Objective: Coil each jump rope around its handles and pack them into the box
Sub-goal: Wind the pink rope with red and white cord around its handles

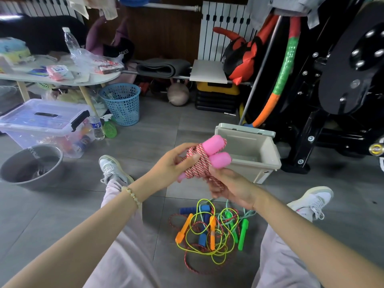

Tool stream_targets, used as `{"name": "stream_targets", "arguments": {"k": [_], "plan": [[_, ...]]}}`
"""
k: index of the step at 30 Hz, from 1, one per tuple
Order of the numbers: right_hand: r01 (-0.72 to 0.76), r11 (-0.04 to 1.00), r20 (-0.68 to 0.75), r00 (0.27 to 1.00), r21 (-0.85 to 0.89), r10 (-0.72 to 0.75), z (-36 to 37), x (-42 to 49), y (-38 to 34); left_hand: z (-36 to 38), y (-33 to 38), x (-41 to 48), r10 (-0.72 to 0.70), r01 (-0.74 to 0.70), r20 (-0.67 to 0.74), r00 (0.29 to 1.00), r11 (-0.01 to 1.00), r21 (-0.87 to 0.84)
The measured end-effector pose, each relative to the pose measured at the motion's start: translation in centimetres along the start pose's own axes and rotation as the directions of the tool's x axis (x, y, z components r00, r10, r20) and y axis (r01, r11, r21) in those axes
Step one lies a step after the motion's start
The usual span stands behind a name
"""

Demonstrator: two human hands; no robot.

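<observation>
Jump ropes: 4 total. 1 pink-handled rope point(197, 165), coiled, centre frame, showing 2 pink handles point(213, 147). 3 loose ropes in the pile point(199, 252) on the floor, lower centre: 2 orange handles point(184, 229), 2 green handles point(242, 233), blue handles point(202, 235) look like 2, partly tangled. 1 beige box point(268, 156), centre right. 2 white shoes point(110, 167). 2 water bottles point(70, 41), left side. 1 blue basket point(121, 102), 1 clear bin point(41, 121), 1 metal bowl point(31, 165), 1 green spray bottle point(109, 126).

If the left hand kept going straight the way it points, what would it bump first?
The left hand grips the coiled pink-handled jump rope. Straight on past that stands the open beige box, so it would probably meet the box's near side first, though depth is hard to judge from this view.
</observation>
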State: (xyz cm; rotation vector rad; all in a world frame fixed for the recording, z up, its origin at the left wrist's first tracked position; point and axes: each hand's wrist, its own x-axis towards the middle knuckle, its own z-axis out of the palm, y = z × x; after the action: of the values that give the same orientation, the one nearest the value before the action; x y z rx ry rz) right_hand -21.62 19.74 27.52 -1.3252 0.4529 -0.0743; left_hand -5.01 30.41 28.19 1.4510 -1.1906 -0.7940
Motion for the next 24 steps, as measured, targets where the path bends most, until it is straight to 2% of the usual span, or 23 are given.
{"name": "stream_targets", "arguments": {"k": [2, 6, 7, 9, 10, 14, 16, 17, 19, 24], "plan": [[0.045, 0.996, -0.080, 0.995, -0.081, -0.051, 1.1, 0.3, 0.2, 0.4, 0.1, 0.2, -0.029, 0.026, -0.085, 0.996, 0.999, -0.029], [0.049, 0.923, -0.187, 0.974, -0.382, -0.129, 1.9, 1.0, 0.4, 1.3, -0.4, 0.7, -0.123, 0.107, -0.215, 0.969, 0.991, -0.081], [0.046, 0.866, -0.198, 0.966, -0.499, -0.166, 1.8, 1.0, 0.4, 1.4, -0.5, 0.8, -0.144, 0.126, -0.234, 0.961, 0.988, -0.090], [0.031, 0.680, -0.222, 0.934, -0.732, -0.281, 1.8, 0.7, 0.3, 1.6, -0.8, 0.9, -0.195, 0.171, -0.270, 0.943, 0.979, -0.108], [0.034, 0.621, -0.237, 0.906, -0.783, -0.350, 1.8, 0.6, 0.4, 1.8, -1.0, 0.9, -0.218, 0.192, -0.279, 0.935, 0.974, -0.117], [0.155, 0.590, -0.269, 0.780, -0.792, -0.566, 2.3, 0.4, 0.6, 3.2, -1.2, 0.6, -0.280, 0.243, -0.244, 0.928, 0.955, -0.170], [0.245, 0.715, -0.350, 0.741, -0.654, -0.574, 2.6, 0.3, 0.4, 3.8, -0.9, 0.4, -0.275, 0.229, -0.226, 0.935, 0.951, -0.209], [0.290, 0.766, -0.393, 0.723, -0.573, -0.568, 2.7, 0.2, 0.1, 3.9, -0.7, 0.3, -0.249, 0.200, -0.225, 0.942, 0.955, -0.219], [0.358, 0.803, -0.450, 0.685, -0.477, -0.573, 2.6, 0.1, -0.4, 4.1, 0.0, 0.0, -0.165, 0.109, -0.246, 0.955, 0.968, -0.228], [0.411, 0.788, -0.495, 0.619, -0.458, -0.610, 2.4, 0.2, -1.0, 3.9, 1.1, 0.0, 0.010, -0.084, -0.310, 0.951, 0.971, -0.225]]}}
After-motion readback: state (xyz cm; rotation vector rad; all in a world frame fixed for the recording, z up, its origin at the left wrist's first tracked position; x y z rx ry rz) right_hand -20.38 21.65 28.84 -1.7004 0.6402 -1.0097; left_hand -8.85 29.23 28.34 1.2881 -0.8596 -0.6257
